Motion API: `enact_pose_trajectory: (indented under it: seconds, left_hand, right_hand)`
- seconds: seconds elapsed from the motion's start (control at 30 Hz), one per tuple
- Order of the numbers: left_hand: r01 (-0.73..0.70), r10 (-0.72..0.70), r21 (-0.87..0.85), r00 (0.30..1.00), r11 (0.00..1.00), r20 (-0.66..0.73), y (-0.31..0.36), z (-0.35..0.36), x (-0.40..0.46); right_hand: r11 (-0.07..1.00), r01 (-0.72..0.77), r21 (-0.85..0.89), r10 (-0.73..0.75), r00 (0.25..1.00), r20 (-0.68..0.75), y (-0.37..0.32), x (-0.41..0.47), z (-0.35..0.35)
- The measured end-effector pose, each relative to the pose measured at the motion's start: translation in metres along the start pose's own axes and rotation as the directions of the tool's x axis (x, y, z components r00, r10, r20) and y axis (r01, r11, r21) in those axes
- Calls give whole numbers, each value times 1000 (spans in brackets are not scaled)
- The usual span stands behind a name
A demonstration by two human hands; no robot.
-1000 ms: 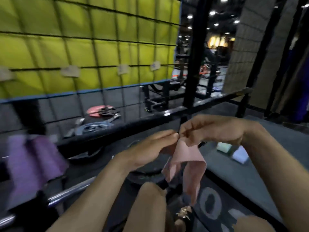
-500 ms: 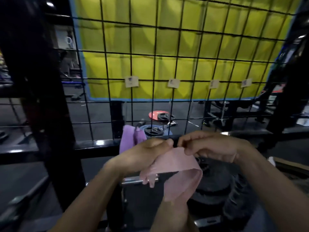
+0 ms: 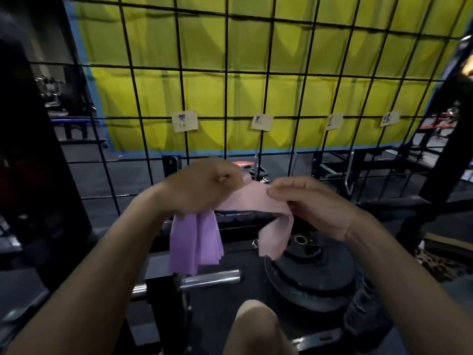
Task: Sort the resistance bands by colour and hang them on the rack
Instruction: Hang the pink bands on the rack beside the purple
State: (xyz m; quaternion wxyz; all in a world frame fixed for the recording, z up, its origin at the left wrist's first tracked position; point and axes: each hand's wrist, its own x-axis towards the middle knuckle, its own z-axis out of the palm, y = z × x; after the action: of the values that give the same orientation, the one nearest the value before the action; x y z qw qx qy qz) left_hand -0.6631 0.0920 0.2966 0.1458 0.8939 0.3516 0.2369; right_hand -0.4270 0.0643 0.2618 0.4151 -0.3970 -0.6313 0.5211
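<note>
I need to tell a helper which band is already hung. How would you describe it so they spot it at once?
Find the black wire grid rack before the yellow curtain. Low on it, under the left hand, hangs the purple resistance band, darker than the pale pink resistance band stretched between both hands.

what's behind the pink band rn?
Behind the pink band, stretched between the left hand and right hand, are the wire grid rack and a red weight plate on the floor. The band and hands cover the rack's lower bar there.
</note>
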Motion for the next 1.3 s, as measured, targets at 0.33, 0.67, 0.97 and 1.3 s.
enact_pose_trajectory:
  seconds: [0.33, 0.67, 0.97, 1.3]
  left_hand:
    - [185, -129, 306, 973, 934, -194, -7, 3, 23]
    - [289, -138, 482, 936, 827, -324, -8, 12, 26]
    - [205, -146, 325, 969, 923, -198, -25, 13, 28]
    - [164, -162, -81, 986, 983, 23, 4, 8, 33]
  right_hand:
    - [995, -10, -101, -25, 942, -333, 6, 35, 17]
    - [908, -50, -416, -130, 910, -393, 19, 39, 16]
    - [992, -30, 124, 79, 908, -411, 36, 34, 30]
    - [869, -234, 436, 285, 957, -55, 22, 16, -9]
